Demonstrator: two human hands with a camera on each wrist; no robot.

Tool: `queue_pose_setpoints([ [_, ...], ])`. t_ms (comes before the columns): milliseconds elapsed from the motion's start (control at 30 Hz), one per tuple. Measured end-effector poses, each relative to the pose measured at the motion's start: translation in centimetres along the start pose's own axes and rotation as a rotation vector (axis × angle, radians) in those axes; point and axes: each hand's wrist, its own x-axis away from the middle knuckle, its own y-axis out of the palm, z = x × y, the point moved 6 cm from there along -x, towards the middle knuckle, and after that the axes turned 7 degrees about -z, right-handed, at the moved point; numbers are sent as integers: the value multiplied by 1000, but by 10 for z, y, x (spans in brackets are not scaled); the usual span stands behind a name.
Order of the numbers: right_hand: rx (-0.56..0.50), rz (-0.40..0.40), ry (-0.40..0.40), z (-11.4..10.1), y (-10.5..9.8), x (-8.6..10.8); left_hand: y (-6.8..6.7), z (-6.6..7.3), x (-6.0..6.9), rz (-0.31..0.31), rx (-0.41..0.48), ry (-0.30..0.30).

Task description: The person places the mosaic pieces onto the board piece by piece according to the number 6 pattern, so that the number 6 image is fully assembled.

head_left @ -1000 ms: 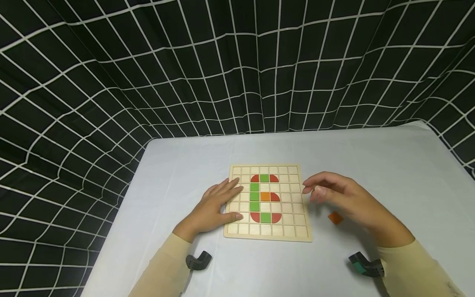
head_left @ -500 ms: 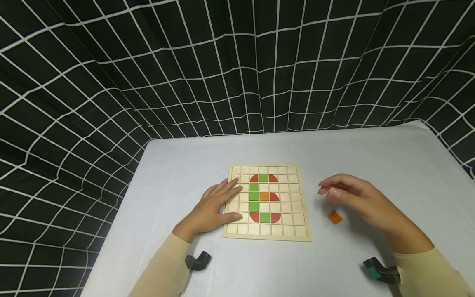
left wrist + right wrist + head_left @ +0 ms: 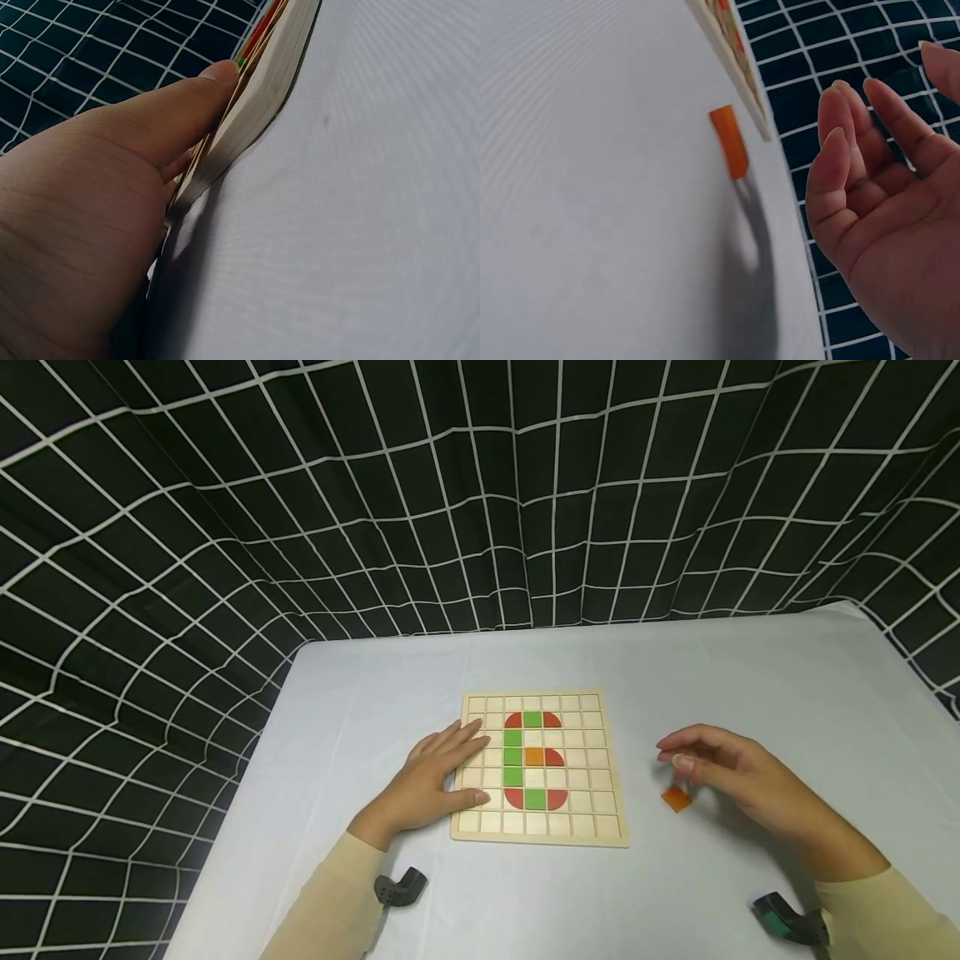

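A wooden grid board (image 3: pixel 585 827) lies flat on the table, with red, green and orange tiles set in its squares. My left hand (image 3: pixel 431 781) rests on the board's left side with its fingers spread, and in the left wrist view the thumb (image 3: pixel 180 112) lies along the board's edge. To the right of the board, a single orange square tile (image 3: pixel 676 799) lies on the cloth. Just above and beyond that tile hovers my right hand (image 3: pixel 738 772), fingers loosely bent and holding nothing. The right wrist view shows the orange tile (image 3: pixel 730 142) apart from the fingertips.
A white cloth (image 3: pixel 375 693) covers the table. Black curtains with a white grid (image 3: pixel 480 502) hang behind it and at both sides. A dark wrist camera (image 3: pixel 401 887) is on the left sleeve and another (image 3: pixel 791 922) on the right.
My right hand has moved away from the board's right edge, to the right, and lower toward the loose orange tile. The left hand has stayed on the board.
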Motion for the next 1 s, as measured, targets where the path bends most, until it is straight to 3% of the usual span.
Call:
queue_pose_setpoints([
  [167,-27,18,-18,11,-1,2,1,0,-1,-3,-3,-3],
  [400,-57,27,39,22,-2,2,-1,2,0,1,-1,-1],
  [600,-46,23,43,29,-4,3,-1,2,1,-2,0,-6],
  [1000,31,-65,37,41,-4,6,-1,3,1,0,5,-9],
])
